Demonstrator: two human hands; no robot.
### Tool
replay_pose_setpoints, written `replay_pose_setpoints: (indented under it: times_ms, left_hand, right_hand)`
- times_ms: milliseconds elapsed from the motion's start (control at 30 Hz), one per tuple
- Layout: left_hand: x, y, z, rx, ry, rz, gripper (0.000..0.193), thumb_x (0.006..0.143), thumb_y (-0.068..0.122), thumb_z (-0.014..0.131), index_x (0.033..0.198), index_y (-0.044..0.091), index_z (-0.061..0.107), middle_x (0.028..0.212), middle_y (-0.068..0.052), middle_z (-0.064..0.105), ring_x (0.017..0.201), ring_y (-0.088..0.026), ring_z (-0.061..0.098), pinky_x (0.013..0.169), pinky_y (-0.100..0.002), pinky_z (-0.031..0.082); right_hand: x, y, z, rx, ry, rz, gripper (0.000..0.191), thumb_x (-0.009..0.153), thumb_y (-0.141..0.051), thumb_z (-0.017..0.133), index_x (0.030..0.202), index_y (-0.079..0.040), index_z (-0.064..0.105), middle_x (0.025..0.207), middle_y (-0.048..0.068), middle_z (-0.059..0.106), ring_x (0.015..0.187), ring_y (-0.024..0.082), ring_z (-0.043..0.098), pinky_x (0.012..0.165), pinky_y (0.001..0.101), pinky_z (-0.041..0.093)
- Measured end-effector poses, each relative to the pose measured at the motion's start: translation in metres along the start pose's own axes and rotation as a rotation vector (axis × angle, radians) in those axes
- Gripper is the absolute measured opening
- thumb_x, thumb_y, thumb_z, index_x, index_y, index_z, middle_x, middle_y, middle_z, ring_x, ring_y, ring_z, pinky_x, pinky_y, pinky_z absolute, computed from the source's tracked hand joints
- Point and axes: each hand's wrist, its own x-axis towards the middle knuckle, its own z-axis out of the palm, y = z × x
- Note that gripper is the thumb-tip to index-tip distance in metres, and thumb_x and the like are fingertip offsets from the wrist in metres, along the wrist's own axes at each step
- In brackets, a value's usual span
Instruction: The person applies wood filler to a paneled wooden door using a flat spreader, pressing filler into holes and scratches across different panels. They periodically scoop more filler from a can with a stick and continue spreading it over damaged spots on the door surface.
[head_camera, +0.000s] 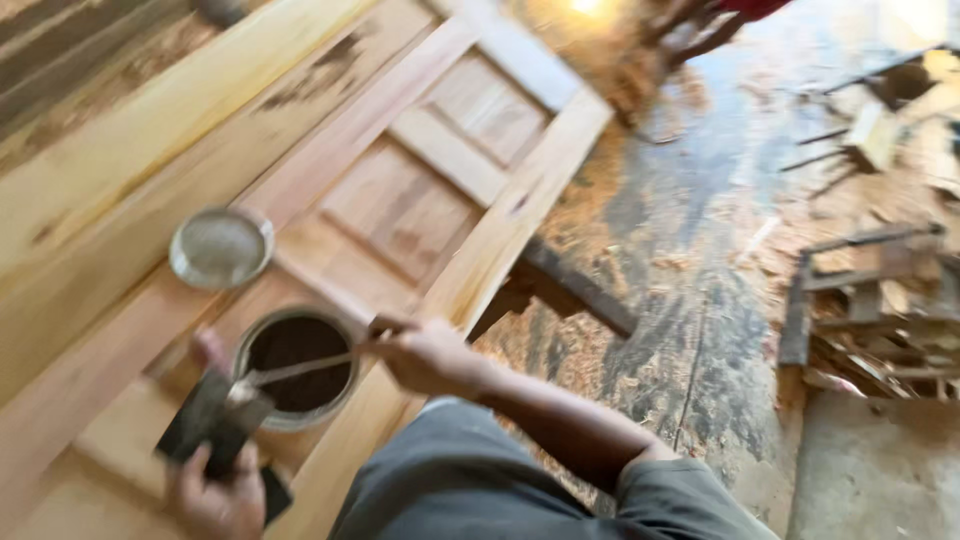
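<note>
Two hands work over a wooden door (400, 200). Right hand (425, 352) pinches a stick (295, 372) dipped in an open tin (297, 365) of dark stuff — lid (221, 247) already off. Left hand (215, 495) clutches a dark pad (212, 420) beside it. Wood looks bare — nothing spread yet.

Head view, blurred w/ motion. Right hand (425, 352) grips a thin metal tool (300, 370), prob. a spoon or spatula, reaching across the open tin (297, 366) of dark brown paste; tool tip sits at the tin's left rim, on top of the dark sheet. Left hand (218, 497) holds that dark flat sheet (212, 428), maybe sandpaper, just beside the tin. Tin stands on a pale wooden panelled door (400, 200) lying flat. Round metal lid (221, 246) lies on the door, near the tin, not touching. Grey trouser leg (450, 480) at btm. Floor (680, 250) at right covered in sawdust & wood scraps (870, 310).
</note>
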Motion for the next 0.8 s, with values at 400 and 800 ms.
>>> replay_pose_setpoints:
  times_ms: [400,800]
  left_hand:
    - [0.039,0.014,0.006,-1.026,-0.037,-0.478,0.029,0.109,0.018,0.052,0.128,-0.004,0.058,0.102,-0.011,0.064,0.068,-0.018,0.051,0.068,-0.032,0.043]
    - [0.028,0.110,0.039,-0.913,-0.005,-0.330,0.058,0.094,0.006,0.045,0.151,0.010,0.051,0.098,-0.008,0.067,0.059,-0.011,0.051,0.056,-0.026,0.042]
  right_hand:
    - [-0.014,-0.035,-0.003,-0.215,0.155,-0.700,0.034,0.092,0.002,0.069,0.122,-0.013,0.074,0.120,0.009,0.067,0.097,0.024,0.072,0.078,0.0351,0.061]
    - [-0.003,-0.058,0.024,-0.203,0.066,-0.651,0.031,0.091,0.008,0.067,0.120,-0.004,0.074,0.115,0.015,0.067,0.086,0.022,0.070,0.071,0.0333,0.057]
